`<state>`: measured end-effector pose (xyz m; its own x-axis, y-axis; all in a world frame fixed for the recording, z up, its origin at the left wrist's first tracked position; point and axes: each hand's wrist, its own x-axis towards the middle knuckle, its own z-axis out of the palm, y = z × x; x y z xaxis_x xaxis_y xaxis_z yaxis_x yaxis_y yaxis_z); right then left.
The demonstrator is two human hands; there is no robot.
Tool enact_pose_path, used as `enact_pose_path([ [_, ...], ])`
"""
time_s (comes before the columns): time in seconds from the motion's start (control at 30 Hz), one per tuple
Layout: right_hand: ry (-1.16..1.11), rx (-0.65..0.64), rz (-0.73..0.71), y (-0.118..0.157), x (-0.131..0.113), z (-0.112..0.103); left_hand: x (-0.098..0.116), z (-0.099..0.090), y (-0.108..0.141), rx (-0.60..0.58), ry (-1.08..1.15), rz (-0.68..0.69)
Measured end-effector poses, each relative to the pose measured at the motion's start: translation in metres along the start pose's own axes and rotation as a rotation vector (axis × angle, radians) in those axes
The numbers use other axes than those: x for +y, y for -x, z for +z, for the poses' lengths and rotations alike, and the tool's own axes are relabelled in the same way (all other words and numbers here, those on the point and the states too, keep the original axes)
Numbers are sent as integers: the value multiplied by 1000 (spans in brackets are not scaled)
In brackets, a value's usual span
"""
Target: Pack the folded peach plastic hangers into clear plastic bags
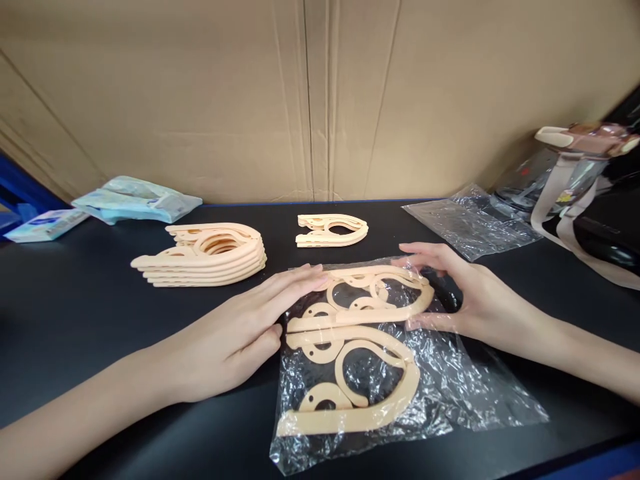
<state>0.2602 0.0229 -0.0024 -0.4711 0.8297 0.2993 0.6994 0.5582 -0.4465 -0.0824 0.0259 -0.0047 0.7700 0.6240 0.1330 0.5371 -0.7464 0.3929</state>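
Note:
A clear plastic bag (480, 393) lies flat near the front of the black table, with folded beige hangers (410, 387) inside it. My left hand (235, 337) rests on the bag's upper left edge, its fingers stretched over the upper hanger. At the upper right, my right hand (457, 293) curves around the rounded end of that hanger through the plastic, thumb below and fingers above, spread apart. Behind my left hand stands a stack of several beige hangers (225, 263). A smaller pile of hangers (345, 233) lies at the back middle.
A flat clear bag (465, 220) lies at the back right, beside a transparent bottle with a brown lid (590, 139) and a strap. Light blue packets (135, 200) sit at the back left. Cardboard (225, 100) rises behind the black table (100, 313).

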Motion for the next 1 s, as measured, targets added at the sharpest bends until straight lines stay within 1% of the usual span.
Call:
enact_pose_path([
  [0.17,-145,-39,13,-2,-1,3,1,0,-2,30,34,-68],
  [0.3,-206,-23,48,-4,0,2,3,0,-5,36,47,-82],
  [0.5,-172,27,26,-7,-5,12,2,2,-6,54,45,-80],
  [0.6,-136,32,-13,-5,-6,16,2,3,-5,64,48,-90],
  [0.67,-150,32,-18,-4,-8,16,2,4,-3,67,62,-94],
  [0.77,-233,56,57,0,-11,14,3,3,-2,102,77,-137],
  [0.9,-395,134,239,6,-10,9,7,2,-5,174,52,-274],
  [0.97,-398,111,303,11,-8,7,8,2,-7,171,44,-309],
  [1.0,-377,77,303,13,-6,6,9,2,-8,162,41,-316],
])
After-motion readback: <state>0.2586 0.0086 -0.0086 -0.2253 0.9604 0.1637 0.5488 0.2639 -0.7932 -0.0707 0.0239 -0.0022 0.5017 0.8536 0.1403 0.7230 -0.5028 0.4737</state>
